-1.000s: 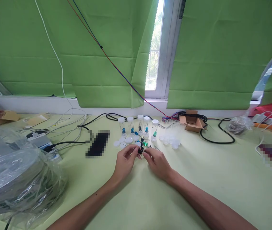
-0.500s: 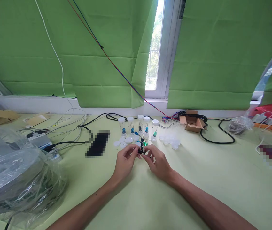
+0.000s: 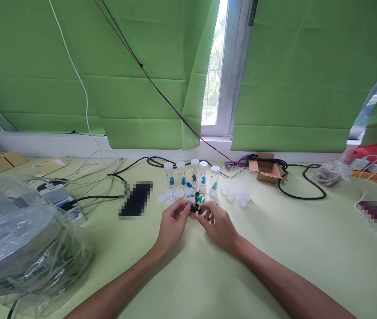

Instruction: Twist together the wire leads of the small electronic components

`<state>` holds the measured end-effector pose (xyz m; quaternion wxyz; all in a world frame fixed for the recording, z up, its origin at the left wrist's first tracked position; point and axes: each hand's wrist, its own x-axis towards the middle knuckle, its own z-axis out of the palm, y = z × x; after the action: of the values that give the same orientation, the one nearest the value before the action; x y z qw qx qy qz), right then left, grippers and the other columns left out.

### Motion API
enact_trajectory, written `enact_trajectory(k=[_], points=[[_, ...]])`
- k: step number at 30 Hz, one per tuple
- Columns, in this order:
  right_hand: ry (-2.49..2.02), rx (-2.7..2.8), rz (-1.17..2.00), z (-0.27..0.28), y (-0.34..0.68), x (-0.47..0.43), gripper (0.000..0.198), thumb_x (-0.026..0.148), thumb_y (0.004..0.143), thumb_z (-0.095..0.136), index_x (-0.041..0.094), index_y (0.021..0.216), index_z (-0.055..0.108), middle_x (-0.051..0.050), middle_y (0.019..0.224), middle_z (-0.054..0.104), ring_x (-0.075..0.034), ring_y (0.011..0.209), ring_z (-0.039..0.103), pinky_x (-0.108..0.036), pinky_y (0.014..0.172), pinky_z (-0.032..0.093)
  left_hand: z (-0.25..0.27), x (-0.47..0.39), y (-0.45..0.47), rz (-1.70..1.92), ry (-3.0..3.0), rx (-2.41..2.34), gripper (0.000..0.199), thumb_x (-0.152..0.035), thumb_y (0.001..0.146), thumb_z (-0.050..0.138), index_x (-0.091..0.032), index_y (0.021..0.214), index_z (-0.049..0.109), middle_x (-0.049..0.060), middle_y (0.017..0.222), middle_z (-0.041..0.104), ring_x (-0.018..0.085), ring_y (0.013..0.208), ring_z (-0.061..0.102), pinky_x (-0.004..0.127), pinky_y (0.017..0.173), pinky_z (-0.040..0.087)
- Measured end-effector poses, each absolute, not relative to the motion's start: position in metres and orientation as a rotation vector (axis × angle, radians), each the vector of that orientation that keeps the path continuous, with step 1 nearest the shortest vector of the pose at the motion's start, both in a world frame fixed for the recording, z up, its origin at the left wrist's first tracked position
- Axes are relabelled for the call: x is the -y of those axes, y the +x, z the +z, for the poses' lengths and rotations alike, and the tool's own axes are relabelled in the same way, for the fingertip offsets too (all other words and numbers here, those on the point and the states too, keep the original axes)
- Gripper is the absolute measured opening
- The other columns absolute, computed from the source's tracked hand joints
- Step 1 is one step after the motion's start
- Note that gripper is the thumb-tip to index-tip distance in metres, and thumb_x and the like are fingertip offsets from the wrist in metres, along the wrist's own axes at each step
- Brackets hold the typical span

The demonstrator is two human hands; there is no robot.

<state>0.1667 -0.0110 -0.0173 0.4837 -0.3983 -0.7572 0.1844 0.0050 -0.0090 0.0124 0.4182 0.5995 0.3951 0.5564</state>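
Note:
Near the middle of the table, my left hand pinches a small black part between thumb and fingers. My right hand meets it from the other side, fingertips closed at the part's right edge. The part is too small to name its kind. Just beyond my fingers lie small green pieces and dark and blue bits. Behind these stand several clear tubes with white caps, among them one tube with a green piece inside; others hold blue or dark pieces. Flat white caps lie left of the tubes.
More translucent caps lie to the right. An open cardboard box and black cables are at the back right. A plastic-wrapped bulky object fills the left side. A blurred dark rectangle lies left of the caps.
Both hands stay almost in place; the black part between my fingertips has turned slightly. At the far left edge, something that overlapped the cardboard box has moved off it.

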Motion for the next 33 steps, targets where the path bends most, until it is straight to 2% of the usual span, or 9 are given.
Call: enact_trajectory(k=[6,13,18,21,27,33], points=[[-0.978,1.869,0.445,-0.0182,0.1669,0.0101,0.011,0.027,0.094,0.05,0.019,0.098,0.056,-0.003,0.083,0.063,-0.013,0.062,0.054,-0.024,0.058,0.043,0.011,0.0078,0.0047,1.386,1.508,-0.966,0.015,-0.032,0.085,0.061,-0.018,0.087,0.066,0.002,0.078,0.065,0.015,0.066,0.061,0.028,0.07,0.05],[-1.026,1.931,0.411,-0.0156,0.1679,0.0102,0.027,0.027,0.099,0.039,0.019,0.078,0.055,-0.001,0.071,0.059,-0.014,0.064,0.053,-0.025,0.062,0.041,0.0069,0.0062,0.0046,1.363,1.514,-0.966,0.016,-0.032,0.085,0.061,-0.017,0.088,0.066,0.003,0.081,0.065,0.015,0.066,0.062,0.028,0.07,0.05],[-1.018,1.882,0.468,-0.015,0.1669,0.0117,0.013,0.03,0.095,0.048,0.02,0.096,0.056,-0.001,0.076,0.062,-0.013,0.061,0.053,-0.024,0.057,0.041,0.0075,0.0067,0.0043,1.381,1.51,-0.975,0.015,-0.032,0.085,0.061,-0.018,0.088,0.066,0.002,0.081,0.066,0.015,0.068,0.062,0.027,0.071,0.051],[-0.995,1.86,0.494,-0.015,0.1665,0.0122,0.015,0.031,0.091,0.055,0.02,0.102,0.053,0.0,0.076,0.062,-0.012,0.059,0.053,-0.023,0.054,0.042,0.0088,0.0068,0.0037,1.39,1.511,-0.988,0.015,-0.031,0.085,0.061,-0.018,0.087,0.066,0.002,0.08,0.066,0.015,0.07,0.062,0.027,0.071,0.051],[-0.989,1.903,0.446,-0.0151,0.1673,0.0118,0.01,0.028,0.094,0.049,0.019,0.094,0.055,-0.001,0.075,0.061,-0.013,0.06,0.052,-0.023,0.057,0.042,0.0096,0.0066,0.0042,1.379,1.528,-0.971,0.015,-0.031,0.085,0.061,-0.017,0.087,0.066,0.002,0.079,0.065,0.014,0.067,0.061,0.027,0.07,0.051],[-1.053,1.95,0.401,-0.0145,0.1678,0.0112,0.025,0.028,0.097,0.041,0.02,0.077,0.054,0.0,0.068,0.057,-0.013,0.059,0.049,-0.025,0.058,0.038,0.0082,0.0064,0.0047,1.364,1.523,-0.961,0.016,-0.031,0.086,0.061,-0.017,0.088,0.066,0.003,0.08,0.065,0.014,0.067,0.061,0.027,0.07,0.051]])
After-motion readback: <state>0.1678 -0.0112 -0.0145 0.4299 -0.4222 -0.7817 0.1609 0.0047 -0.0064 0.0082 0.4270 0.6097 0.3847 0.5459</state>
